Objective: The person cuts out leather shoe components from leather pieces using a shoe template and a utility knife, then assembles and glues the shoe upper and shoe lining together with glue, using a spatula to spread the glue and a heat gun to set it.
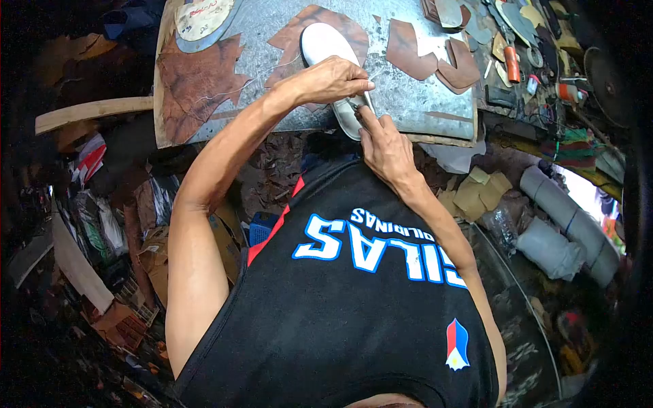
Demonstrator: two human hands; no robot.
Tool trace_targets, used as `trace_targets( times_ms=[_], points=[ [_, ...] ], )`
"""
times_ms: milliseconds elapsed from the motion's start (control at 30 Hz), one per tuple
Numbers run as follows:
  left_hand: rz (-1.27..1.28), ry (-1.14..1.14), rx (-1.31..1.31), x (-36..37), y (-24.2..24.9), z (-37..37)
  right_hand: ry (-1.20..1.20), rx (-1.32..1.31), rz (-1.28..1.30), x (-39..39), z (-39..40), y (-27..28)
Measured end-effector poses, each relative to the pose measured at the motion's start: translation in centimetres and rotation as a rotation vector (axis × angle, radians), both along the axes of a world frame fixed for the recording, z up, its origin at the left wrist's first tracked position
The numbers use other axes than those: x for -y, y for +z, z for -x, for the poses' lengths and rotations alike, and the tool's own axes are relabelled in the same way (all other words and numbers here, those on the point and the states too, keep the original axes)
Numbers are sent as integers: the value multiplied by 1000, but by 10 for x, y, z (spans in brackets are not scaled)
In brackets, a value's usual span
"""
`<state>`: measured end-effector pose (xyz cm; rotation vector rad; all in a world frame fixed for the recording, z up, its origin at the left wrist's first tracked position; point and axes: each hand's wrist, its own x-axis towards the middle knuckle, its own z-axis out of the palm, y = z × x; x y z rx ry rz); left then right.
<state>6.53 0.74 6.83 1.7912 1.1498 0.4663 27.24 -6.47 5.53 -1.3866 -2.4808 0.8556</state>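
A white shoe [328, 45] lies on the metal-topped workbench, its rounded toe pointing away from me. My left hand [330, 80] rests across the middle of the shoe, thumb and fingers pinched together near its right edge; what they pinch is too small to make out. Close below, my right hand [389, 146] has its bent fingers at the shoe's opening and side, gripping the edge. A thin pale strip or tool [369, 105] shows between the two hands. Loose thread [255, 80] trails over the bench to the left of the shoe.
Brown leather pieces [197, 88] and cut leather shapes [408, 51] lie on the workbench [435, 102]. An orange-handled tool [512, 64] sits among clutter at right. A wooden strip [92, 112] juts from the bench's left side. Rolls and bags [551, 248] crowd the right.
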Motion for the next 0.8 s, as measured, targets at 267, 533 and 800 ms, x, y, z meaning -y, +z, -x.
trace_targets(
  times_ms=[267,533,800],
  points=[
    [217,-60,139,-5,-15,10,-35,19,-15,13,-1,1],
    [330,-51,268,-7,-26,16,-62,-21,-81,26,-14,0],
    [402,-81,391,-12,-22,25,-84,-82,-122,29,-19,6]
  ],
)
